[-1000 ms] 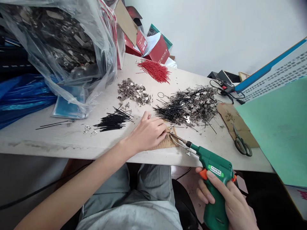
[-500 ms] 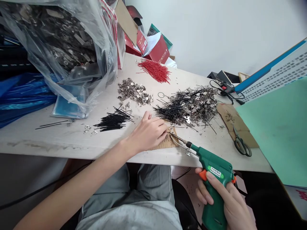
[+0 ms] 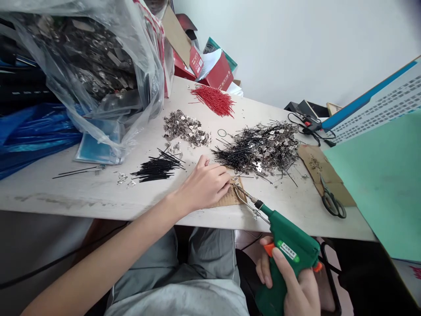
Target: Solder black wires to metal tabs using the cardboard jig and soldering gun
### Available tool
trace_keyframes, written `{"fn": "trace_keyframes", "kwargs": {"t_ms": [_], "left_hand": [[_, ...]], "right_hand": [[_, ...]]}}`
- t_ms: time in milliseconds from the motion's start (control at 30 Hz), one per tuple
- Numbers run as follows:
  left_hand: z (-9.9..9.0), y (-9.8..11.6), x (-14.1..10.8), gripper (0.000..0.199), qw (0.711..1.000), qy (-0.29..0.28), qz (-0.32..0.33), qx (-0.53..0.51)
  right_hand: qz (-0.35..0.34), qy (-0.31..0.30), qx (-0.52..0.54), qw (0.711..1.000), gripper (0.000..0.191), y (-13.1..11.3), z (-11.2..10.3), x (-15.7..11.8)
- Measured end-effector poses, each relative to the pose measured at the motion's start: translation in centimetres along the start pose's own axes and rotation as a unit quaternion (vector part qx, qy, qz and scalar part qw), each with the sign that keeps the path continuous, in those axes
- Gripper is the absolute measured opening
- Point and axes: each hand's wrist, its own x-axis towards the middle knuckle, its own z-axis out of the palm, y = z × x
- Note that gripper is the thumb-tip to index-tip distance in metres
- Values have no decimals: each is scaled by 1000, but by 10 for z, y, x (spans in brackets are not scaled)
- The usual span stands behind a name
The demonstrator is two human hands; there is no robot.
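Observation:
My right hand (image 3: 289,276) is wrapped round the handle of a green soldering gun (image 3: 291,232), a finger at its orange trigger. The gun's thin metal tip meets the work spot beside my left fingertips, over a piece of cardboard (image 3: 226,199). My left hand (image 3: 210,182) is closed in a pinch there; what its fingers hold is hidden behind them. Right behind it lies a big heap of black wires with metal tabs (image 3: 259,147). To its left sit a bundle of cut black wires (image 3: 156,166) and a pile of loose metal tabs (image 3: 186,127).
Red wires (image 3: 213,100) lie at the back of the table. Scissors (image 3: 332,202) rest partly on brown cardboard (image 3: 312,162) at the right, beside a green sheet (image 3: 384,175). A clear plastic bag of metal parts (image 3: 131,105) stands at the left.
My right hand has shifted a little left and lower, tilting the soldering gun more steeply, its tip staying near my left fingertips. My left hand keeps its pinch. The whole view has moved slightly.

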Motion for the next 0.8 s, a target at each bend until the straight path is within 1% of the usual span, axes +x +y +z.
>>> {"fn": "trace_keyframes", "kwargs": {"t_ms": [100,167,267,367,433,500,567,700,800], "left_hand": [[0,0,0,25,1000,1,-1,-7],[0,0,0,25,1000,3,-1,-8],[0,0,0,26,1000,5,-5,-8],[0,-1,0,26,1000,10,-7,-19],[-1,-1,0,26,1000,11,-6,-26],[-2,0,0,26,999,11,-7,-30],[-2,0,0,26,999,12,-8,-34],[-2,0,0,24,999,17,-12,-41],[-2,-1,1,24,999,15,-15,-49]], "right_hand": [[-31,34,10,999,28,3,2,-3],[-57,30,13,998,24,-2,0,-3],[-115,28,9,993,14,-16,-6,6],[-174,59,7,983,10,-33,-11,25],[-222,60,16,973,11,-40,-14,42],[-265,66,36,961,13,-44,-17,63],[-290,65,53,953,12,-43,-22,83],[-311,77,73,944,13,-37,-29,113],[-310,76,79,944,13,-35,-31,120]]}}
